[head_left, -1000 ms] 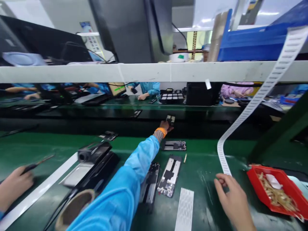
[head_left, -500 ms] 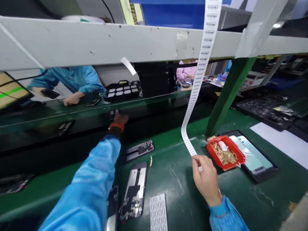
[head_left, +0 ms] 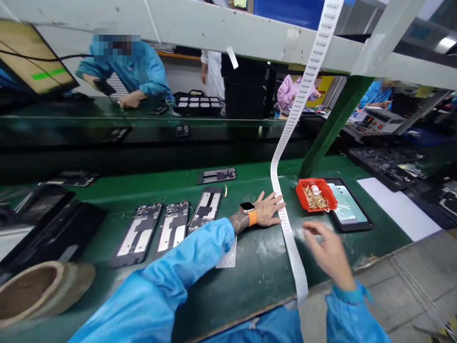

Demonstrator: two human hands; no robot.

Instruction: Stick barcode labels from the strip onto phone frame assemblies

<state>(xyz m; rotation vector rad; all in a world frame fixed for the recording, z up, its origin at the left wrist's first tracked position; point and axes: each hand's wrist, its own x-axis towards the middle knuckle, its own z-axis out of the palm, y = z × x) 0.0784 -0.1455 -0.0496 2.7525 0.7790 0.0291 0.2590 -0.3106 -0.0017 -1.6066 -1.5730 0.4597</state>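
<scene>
A long white strip of barcode labels (head_left: 291, 128) hangs from the shelf, runs down across the green bench and drops over its front edge. My left hand (head_left: 267, 210), wearing a watch with an orange band, lies with fingers spread, fingertips on the strip. Just right of the strip, my right hand (head_left: 330, 250) hovers with thumb and forefinger apart, slightly blurred and holding nothing. Under my left forearm a sheet of printed labels (head_left: 228, 256) is partly covered. Disassembled phones (head_left: 138, 233) lie in a row on the left, among them one phone (head_left: 173, 224) near my sleeve.
A red tray (head_left: 303, 197) of small tan scraps stands beside a light green phone panel (head_left: 348, 205) on a black tray. Another phone frame (head_left: 217, 175) lies toward the back. A round pot (head_left: 76, 286) is at front left. A green post (head_left: 332, 124) rises behind; co-workers sit opposite.
My left hand has come back from the far dark belt area onto the strip. My right hand has let go of the strip, whose lower end now reaches past the bench edge.
</scene>
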